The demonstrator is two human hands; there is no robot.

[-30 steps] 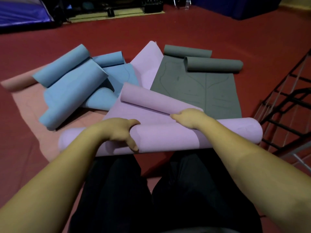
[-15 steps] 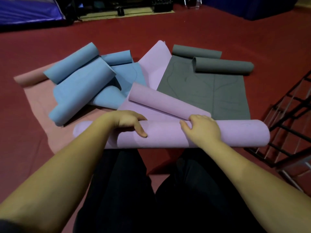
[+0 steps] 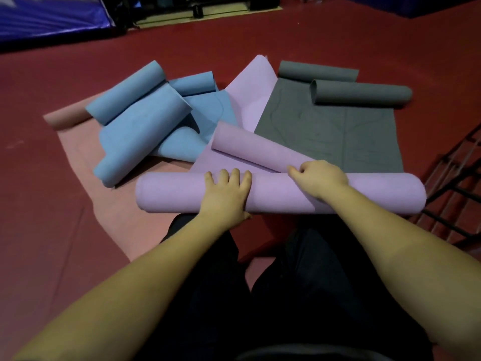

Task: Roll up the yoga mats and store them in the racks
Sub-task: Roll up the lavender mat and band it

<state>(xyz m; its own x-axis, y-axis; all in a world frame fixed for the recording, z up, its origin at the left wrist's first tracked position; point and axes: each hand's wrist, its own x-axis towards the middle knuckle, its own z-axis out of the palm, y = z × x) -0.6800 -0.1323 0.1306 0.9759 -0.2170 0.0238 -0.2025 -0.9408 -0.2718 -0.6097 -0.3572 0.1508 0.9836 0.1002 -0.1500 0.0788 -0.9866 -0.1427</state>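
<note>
A purple yoga mat [image 3: 177, 194] lies as a thick roll across the floor just in front of my knees. Its far end curls back into a second, thinner roll [image 3: 250, 144]. My left hand [image 3: 226, 196] grips the middle of the thick roll, fingers over its top and thumb at its near side. My right hand [image 3: 321, 178] holds the roll further right, its curled fingers tucked in where the thin roll meets it. A black metal rack [image 3: 458, 175] stands at the right edge, partly out of view.
Loosely curled blue mats [image 3: 140, 118] are piled at the left on a flat pink mat [image 3: 86, 168]. A grey mat [image 3: 338, 131] lies partly unrolled behind the purple one, with a rolled end [image 3: 361, 93]. Red floor surrounds everything; blue padding and dark equipment line the back.
The purple roll has turned forward, away from me. Both hands shifted over its top: the left now lies across the middle, and the right has reached the far side by the thin roll.
</note>
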